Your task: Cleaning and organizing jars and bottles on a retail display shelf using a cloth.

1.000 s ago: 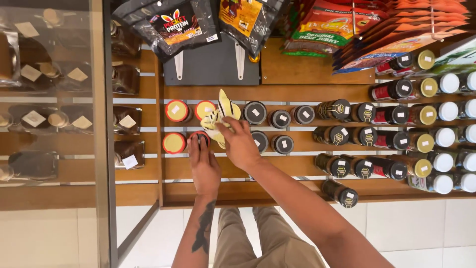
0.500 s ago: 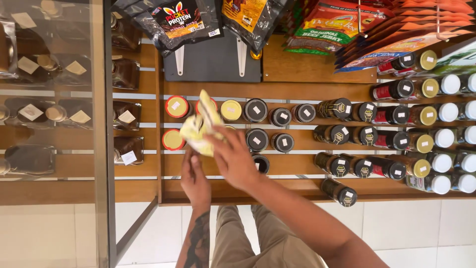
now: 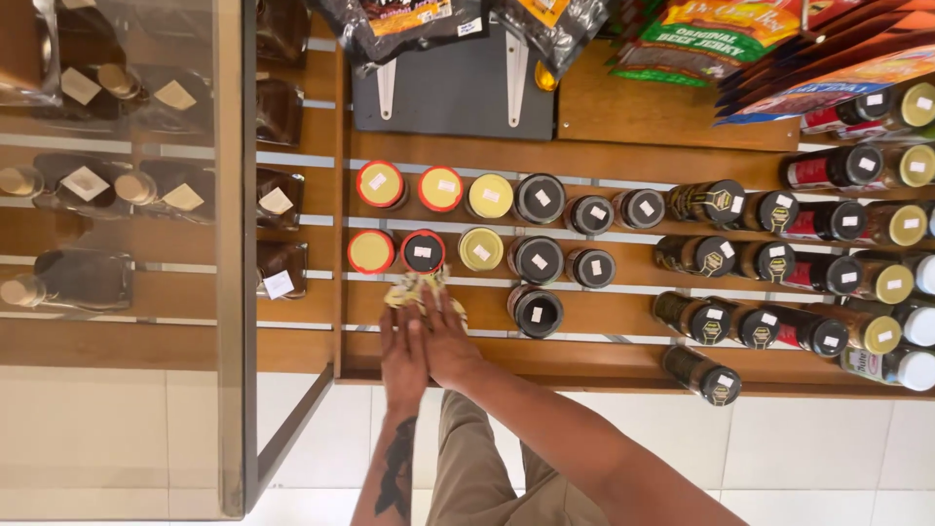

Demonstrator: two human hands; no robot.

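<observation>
Yellow patterned cloth point(image 3: 421, 292), bunched on the wooden shelf point(image 3: 623, 336) just below a red-rimmed jar point(image 3: 423, 251), pressed under left hand point(image 3: 403, 353) and right hand point(image 3: 450, 341) side by side; best wiped with 2 flat palms, neighbouring jars avoided.

Bare wooden shelf point(image 3: 604, 336) open to the right of both hands, left hand point(image 3: 404, 356) and right hand point(image 3: 450, 336), as far as a dark-lidded jar point(image 3: 535, 312) just beside. Blocked directly ahead by a red-rimmed jar point(image 3: 423, 251) and a yellow-lidded jar point(image 3: 480, 249). Hemmed on the left by the glass cabinet frame point(image 3: 232, 253). Further right, crowded with dark bottles point(image 3: 701, 314).
</observation>
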